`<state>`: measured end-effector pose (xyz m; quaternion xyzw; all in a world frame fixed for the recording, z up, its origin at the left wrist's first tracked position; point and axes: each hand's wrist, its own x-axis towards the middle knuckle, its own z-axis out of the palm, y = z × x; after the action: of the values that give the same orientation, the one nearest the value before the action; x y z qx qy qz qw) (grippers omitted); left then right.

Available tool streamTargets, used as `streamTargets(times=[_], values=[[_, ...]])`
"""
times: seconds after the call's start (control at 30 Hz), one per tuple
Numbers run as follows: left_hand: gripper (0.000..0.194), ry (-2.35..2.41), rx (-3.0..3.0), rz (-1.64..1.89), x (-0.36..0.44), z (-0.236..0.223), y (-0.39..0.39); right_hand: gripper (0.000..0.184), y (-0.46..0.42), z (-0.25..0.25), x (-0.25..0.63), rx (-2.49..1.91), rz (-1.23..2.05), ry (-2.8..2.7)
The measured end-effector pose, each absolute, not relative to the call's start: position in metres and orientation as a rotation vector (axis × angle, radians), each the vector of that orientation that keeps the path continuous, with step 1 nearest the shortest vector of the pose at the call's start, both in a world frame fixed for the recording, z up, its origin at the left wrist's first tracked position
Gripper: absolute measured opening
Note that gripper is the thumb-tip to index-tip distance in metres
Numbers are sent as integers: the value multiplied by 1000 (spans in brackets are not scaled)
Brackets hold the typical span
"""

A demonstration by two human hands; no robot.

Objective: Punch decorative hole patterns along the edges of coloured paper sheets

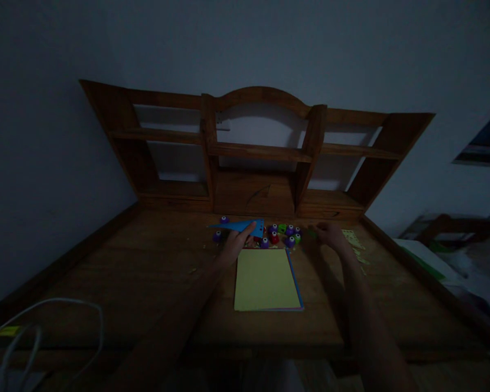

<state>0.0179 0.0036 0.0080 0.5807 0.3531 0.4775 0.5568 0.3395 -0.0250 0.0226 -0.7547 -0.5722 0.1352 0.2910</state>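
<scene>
My left hand (242, 238) is closed on a blue sheet of paper (245, 226), thumb on top. Its long point reaches left, and small holes show near its right edge. Just right of it, several small craft punches stand grouped, among them a red punch (274, 238), a purple punch (290, 242) and a green punch (282, 228). Farther right, my right hand (330, 235) has its fingers drawn together beside a small dark green piece (312, 233); the dim light hides whether they grip it. A stack of coloured paper (267, 280), yellow on top, lies between my forearms.
Behind the punches rises a wooden shelf unit (255, 190) against the wall. Pale yellow cut-out strips (355, 245) lie on the wooden desk (147, 261) at right. Two purple punches stand left of the blue sheet. A white cable (100, 321) loops over the front left edge.
</scene>
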Motion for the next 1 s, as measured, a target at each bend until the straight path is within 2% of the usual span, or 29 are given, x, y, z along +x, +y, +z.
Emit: streamTargets(times=[0.2,0.4,0.6,0.7,0.87,1.0], values=[[53,788,1398,1148,18,9,8,28,-23,10,326,-1996,499,-1813],[52,765,1397,1153,18,2,10,32,-28,29,310,-1904,83,-1767],[52,775,1367,1141,19,4,8,14,-34,32,290,-1997,82,-1902],[52,794,1340,1139,20,4,6,20,-33,30,287,-2036,69,-1988],[49,833,1311,1155,20,0,9,47,-36,31,285,-2086,41,-2215],[48,797,1349,1161,19,-6,12,43,-39,34,278,-2088,23,-2236]])
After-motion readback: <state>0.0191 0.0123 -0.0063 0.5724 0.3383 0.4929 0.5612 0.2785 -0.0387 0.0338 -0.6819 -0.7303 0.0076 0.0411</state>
